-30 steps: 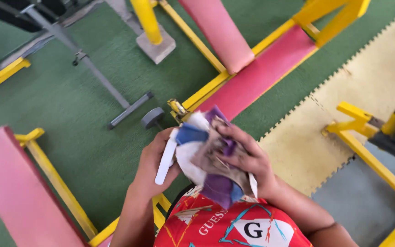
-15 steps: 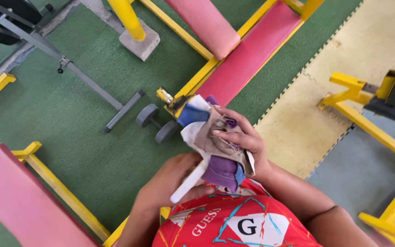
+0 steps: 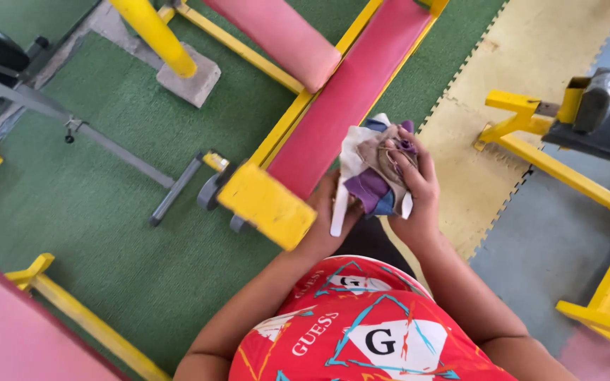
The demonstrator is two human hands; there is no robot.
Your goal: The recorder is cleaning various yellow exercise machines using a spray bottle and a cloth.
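Note:
A bundle of cloth scraps [image 3: 372, 169], white, purple, blue and tan, sits in front of my chest. My right hand [image 3: 414, 190] grips it from the right, fingers curled over the top. My left hand [image 3: 326, 222] is under the bundle's left side, holding a white strip [image 3: 338, 208] that hangs down from it. The bundle is just above the near end of a red padded bench [image 3: 333, 106] with a yellow frame [image 3: 266, 204].
Green carpet [image 3: 107, 212] covers the floor at left, yellow foam mats [image 3: 503, 92] at right. A grey metal stand [image 3: 107, 152] lies at left. Another pink pad [image 3: 15, 331] is at bottom left. Yellow equipment frames [image 3: 566, 176] stand at right.
The view has shifted, so the bench end now lies right below my hands. Both hands with the cloth bundle moved up and right; the left hand stays on the white strip.

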